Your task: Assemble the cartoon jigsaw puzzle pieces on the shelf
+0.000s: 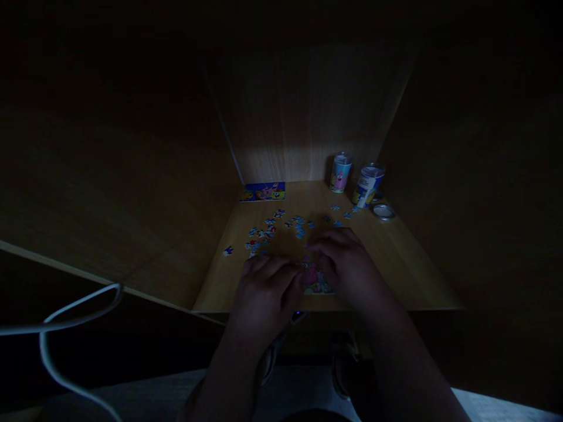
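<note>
A partly joined jigsaw puzzle (313,281) with a pink figure lies near the front edge of the wooden board, between my hands. My left hand (266,287) is closed at the puzzle's left side, thumb and forefinger pressed together at its edge. Curled over the puzzle's upper right is my right hand (345,264). Its fingertips are drawn together at the top edge, and dim light hides what they hold, if anything. Loose puzzle pieces (299,227) are scattered just beyond both hands, several of them in a cluster at the left (259,234).
A picture card (263,191) lies at the back left. Two printed cans, one with a pink figure (340,174) and one with a white label (368,186), stand at the back right beside a round lid (383,212). Dark wooden panels enclose the sides. A white cable (79,316) hangs at left.
</note>
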`<state>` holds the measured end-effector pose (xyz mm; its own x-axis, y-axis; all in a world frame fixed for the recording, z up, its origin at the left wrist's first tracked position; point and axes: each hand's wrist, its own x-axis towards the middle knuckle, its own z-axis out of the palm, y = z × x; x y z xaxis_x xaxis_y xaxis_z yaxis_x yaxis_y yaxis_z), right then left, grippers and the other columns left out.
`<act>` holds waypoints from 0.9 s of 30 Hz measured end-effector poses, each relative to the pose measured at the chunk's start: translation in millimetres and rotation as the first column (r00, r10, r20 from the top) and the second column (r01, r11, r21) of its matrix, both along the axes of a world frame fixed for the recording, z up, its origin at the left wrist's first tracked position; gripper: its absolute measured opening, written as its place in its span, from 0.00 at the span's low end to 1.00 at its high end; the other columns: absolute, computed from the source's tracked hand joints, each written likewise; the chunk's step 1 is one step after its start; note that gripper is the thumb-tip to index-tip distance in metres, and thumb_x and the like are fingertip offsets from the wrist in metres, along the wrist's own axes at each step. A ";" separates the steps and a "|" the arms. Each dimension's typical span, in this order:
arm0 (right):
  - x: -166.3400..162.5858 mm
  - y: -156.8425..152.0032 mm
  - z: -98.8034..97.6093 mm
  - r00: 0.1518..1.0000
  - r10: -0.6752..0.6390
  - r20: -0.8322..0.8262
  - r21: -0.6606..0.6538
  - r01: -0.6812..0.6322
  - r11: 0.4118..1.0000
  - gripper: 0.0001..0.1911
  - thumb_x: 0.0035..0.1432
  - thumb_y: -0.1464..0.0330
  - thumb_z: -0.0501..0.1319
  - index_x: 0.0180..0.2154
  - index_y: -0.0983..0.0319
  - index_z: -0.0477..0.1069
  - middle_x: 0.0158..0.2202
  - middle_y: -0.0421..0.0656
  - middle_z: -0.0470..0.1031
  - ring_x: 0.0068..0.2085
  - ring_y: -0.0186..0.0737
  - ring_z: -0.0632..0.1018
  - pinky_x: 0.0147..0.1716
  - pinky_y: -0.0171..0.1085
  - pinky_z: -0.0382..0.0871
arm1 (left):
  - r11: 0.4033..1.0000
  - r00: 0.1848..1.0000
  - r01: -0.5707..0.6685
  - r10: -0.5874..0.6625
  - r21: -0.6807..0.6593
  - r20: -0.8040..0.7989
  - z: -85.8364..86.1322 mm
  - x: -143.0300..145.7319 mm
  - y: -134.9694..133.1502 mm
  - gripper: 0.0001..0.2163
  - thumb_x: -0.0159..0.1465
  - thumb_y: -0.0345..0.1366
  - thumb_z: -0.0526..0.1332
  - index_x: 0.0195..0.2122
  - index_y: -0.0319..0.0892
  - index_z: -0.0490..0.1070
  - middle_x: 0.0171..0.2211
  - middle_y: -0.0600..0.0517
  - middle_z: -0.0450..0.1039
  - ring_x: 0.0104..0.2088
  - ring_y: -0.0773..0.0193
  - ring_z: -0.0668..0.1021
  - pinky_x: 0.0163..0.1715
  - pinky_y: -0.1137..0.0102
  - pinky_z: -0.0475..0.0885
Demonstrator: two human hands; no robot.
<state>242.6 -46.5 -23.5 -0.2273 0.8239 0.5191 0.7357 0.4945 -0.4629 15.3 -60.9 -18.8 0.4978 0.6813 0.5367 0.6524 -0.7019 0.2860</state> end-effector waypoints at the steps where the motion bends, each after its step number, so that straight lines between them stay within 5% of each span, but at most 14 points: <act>1: -0.5 0.0 0.2 1.000 0.028 0.012 -0.013 -0.028 1.000 0.16 0.66 0.79 0.62 0.46 0.56 0.85 0.48 0.46 0.84 0.53 0.52 0.78 0.57 0.51 0.73 | 1.000 1.000 0.015 -0.015 -0.006 -0.008 -0.1 2.0 -0.9 0.05 0.75 0.33 0.65 0.48 0.47 0.80 0.47 0.52 0.84 0.45 0.53 0.81 0.50 0.52 0.71; 16: -3.2 0.5 2.5 0.992 -0.106 0.062 -0.059 0.109 0.992 0.05 0.69 0.70 0.68 0.37 0.58 0.81 0.42 0.47 0.83 0.49 0.52 0.79 0.55 0.50 0.73 | 0.992 0.994 0.114 -0.114 -0.052 0.003 2.9 4.8 -2.9 0.06 0.76 0.33 0.65 0.40 0.46 0.80 0.41 0.54 0.84 0.42 0.57 0.80 0.49 0.54 0.69; 27: -9.8 0.5 -0.1 0.965 -0.198 0.171 -0.070 0.212 0.975 0.10 0.70 0.59 0.71 0.38 0.57 0.79 0.44 0.48 0.83 0.52 0.58 0.78 0.54 0.54 0.71 | 0.992 0.992 0.124 -0.124 -0.014 -0.002 2.9 8.4 -4.7 0.05 0.76 0.35 0.66 0.40 0.46 0.81 0.39 0.54 0.83 0.41 0.58 0.80 0.47 0.55 0.70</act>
